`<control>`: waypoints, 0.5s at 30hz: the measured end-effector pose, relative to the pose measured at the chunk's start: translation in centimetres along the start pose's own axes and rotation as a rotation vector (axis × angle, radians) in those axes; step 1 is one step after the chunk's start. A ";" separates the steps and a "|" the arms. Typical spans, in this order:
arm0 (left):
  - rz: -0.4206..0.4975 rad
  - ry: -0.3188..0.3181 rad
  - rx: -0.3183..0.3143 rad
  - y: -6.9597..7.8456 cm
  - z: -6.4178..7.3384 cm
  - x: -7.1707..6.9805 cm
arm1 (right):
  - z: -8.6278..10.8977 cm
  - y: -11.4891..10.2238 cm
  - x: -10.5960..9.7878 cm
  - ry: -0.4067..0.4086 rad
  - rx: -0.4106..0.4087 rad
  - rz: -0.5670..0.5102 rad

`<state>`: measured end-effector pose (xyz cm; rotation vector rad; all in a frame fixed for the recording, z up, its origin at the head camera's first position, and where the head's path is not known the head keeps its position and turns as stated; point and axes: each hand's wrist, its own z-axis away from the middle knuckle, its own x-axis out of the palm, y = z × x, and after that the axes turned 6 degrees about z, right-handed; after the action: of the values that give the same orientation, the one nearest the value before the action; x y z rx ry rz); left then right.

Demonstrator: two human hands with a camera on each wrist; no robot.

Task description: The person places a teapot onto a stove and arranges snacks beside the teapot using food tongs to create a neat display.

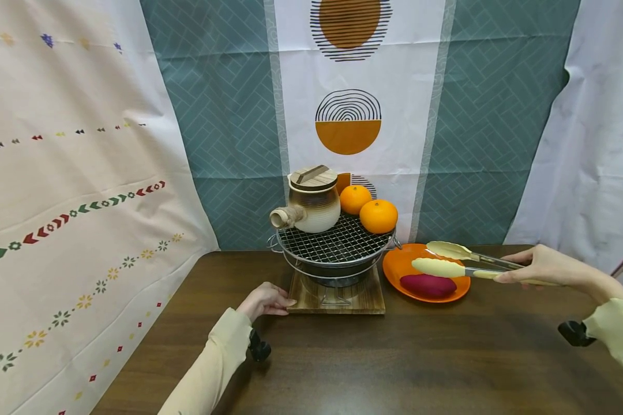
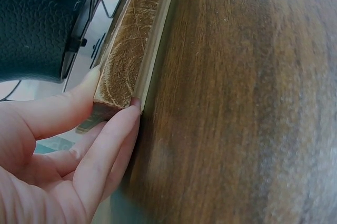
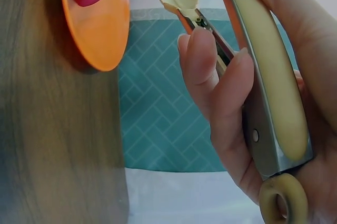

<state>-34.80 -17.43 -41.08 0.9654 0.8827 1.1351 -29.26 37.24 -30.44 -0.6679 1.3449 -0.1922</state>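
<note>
My left hand (image 1: 266, 300) pinches the board's (image 1: 371, 298) near-left corner, presumably steadying the grill (image 1: 337, 263), while my right hand (image 1: 547, 266) holds parted tongs (image 1: 475, 273) by their handles, probably for reach, the sweet potato (image 1: 428, 286) lying on the plate (image 1: 398, 259) by the worktop's (image 1: 394, 363) back edge.

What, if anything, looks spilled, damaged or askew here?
Nothing stands out: no spill or damage visible. The pot sits upright, lid on; two oranges rest on the grill; the sweet potato lies on the plate; tongs look intact in the right hand.
</note>
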 end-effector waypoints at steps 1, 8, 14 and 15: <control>0.001 0.001 0.000 0.0 0.0 0.0 | 0.0 0.1 0.0 -0.001 -0.004 0.006; 0.003 0.009 0.000 0.0 0.0 -0.1 | 0.0 0.7 0.4 0.002 -0.009 0.053; 0.003 0.001 0.001 0.0 -0.1 -0.1 | 0.3 1.4 0.7 -0.024 -0.019 0.003; 0.007 0.005 -0.001 0.0 -0.2 -0.1 | 0.3 1.6 0.8 -0.027 -0.026 -0.005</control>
<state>-34.96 -17.47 -41.14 0.9659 0.8835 1.1437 -29.18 38.21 -31.93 -0.6934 1.3220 -0.1694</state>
